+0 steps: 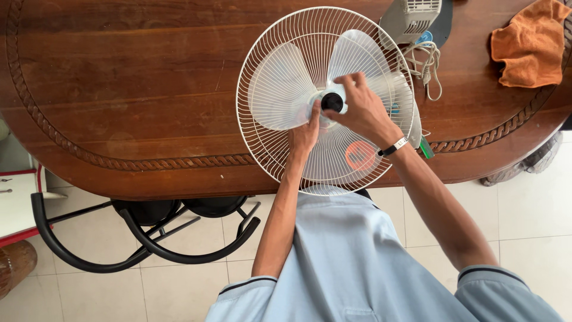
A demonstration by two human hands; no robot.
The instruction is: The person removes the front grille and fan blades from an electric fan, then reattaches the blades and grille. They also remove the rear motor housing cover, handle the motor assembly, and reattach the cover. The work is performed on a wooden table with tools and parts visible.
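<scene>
Carefully, my right hand (360, 110) pinched the black hub cap (332, 102) at the centre of the fan blades (286, 89) while my left hand (305, 134) steadied them beside it, since a slip could have spun the blades inside the wire guard (256, 137) on the desk (137, 89).

surface: oval wooden table (119, 89) | on it: fan rear grille (262, 71), orange cloth (527, 45), coiled cord (426, 65)
</scene>
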